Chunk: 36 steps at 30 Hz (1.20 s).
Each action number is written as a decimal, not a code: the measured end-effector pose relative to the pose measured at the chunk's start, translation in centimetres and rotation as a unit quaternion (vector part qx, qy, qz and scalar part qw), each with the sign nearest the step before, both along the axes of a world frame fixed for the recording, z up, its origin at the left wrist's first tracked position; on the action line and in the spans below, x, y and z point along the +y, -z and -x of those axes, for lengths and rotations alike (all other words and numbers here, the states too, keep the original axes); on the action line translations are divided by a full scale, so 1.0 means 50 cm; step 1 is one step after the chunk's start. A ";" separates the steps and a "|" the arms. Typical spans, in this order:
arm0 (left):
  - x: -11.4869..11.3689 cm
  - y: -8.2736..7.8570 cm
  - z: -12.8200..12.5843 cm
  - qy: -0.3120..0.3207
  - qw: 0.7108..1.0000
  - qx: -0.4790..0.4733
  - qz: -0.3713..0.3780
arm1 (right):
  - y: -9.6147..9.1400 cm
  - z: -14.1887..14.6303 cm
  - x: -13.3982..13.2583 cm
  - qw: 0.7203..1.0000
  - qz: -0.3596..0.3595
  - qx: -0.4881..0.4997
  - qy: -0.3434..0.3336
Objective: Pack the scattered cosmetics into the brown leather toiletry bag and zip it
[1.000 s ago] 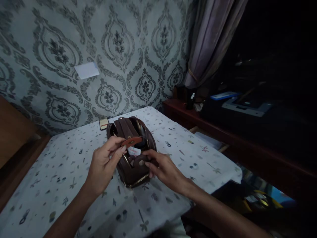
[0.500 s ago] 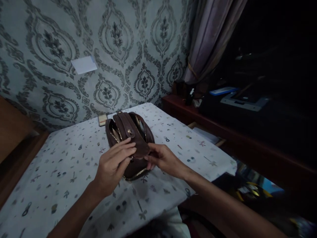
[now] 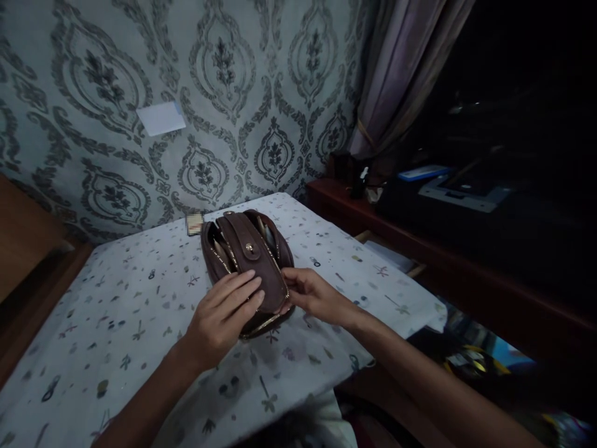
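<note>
A brown leather bag (image 3: 269,269) with gold zips lies on the cloth-covered table. Two of its side compartments gape, and pale things show inside them. A strap with a gold stud runs over its middle panel. My left hand (image 3: 222,314) rests on the bag's near left side, fingers stretched out flat. At the near right corner of the middle panel, my right hand (image 3: 317,297) pinches the bag's edge by the zip. Whether a zip pull is between those fingers is hidden.
A small pale item (image 3: 194,223) lies behind the bag by the wall. To the right stands a dark red desk (image 3: 345,202) with a partly open drawer (image 3: 389,256) holding papers. A brown panel (image 3: 28,242) borders the table on the left.
The raised near end of the bag's middle panel now lies flatter. My left hand has slid slightly right and down; my right hand stays at the panel's corner.
</note>
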<state>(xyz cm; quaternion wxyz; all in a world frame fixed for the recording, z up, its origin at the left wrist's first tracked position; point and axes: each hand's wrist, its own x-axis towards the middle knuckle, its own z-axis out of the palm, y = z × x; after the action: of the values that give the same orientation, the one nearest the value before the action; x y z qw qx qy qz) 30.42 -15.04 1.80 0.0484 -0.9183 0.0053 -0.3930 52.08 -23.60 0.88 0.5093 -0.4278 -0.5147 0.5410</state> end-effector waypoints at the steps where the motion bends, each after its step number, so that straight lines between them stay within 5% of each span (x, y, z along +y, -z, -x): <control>1: 0.001 0.002 0.002 -0.002 1.000 0.005 -0.007 | -0.003 -0.003 -0.002 1.000 0.002 0.010 -0.006; 7: -0.002 0.011 -0.002 -0.019 0.998 0.019 -0.049 | -0.006 0.000 -0.008 0.999 0.012 0.037 0.016; 12: -0.004 -0.003 -0.003 -0.026 1.000 -0.004 -0.015 | 0.005 0.015 0.001 0.999 -0.007 0.008 0.051; 15: 0.016 -0.014 0.000 -0.099 0.991 -0.055 0.067 | 0.007 0.015 0.002 0.999 -0.006 -0.007 0.054; 19: 0.072 -0.002 -0.016 -0.203 0.929 -0.147 0.271 | 0.008 0.012 0.001 0.998 -0.002 -0.016 0.057; 23: 0.114 0.029 -0.046 -0.155 0.903 -0.135 0.377 | 0.011 0.007 0.005 0.998 0.009 -0.024 0.051; 36: 0.117 0.030 -0.052 -0.161 0.899 -0.110 0.393 | 0.009 0.008 0.008 0.996 0.028 -0.064 0.058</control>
<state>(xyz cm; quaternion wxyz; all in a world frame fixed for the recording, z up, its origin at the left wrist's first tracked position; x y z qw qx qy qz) 33.01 -9.19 0.31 -0.2533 -0.8023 -0.3023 -0.4481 51.70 -23.20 0.45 0.4934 -0.5049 -0.5052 0.4964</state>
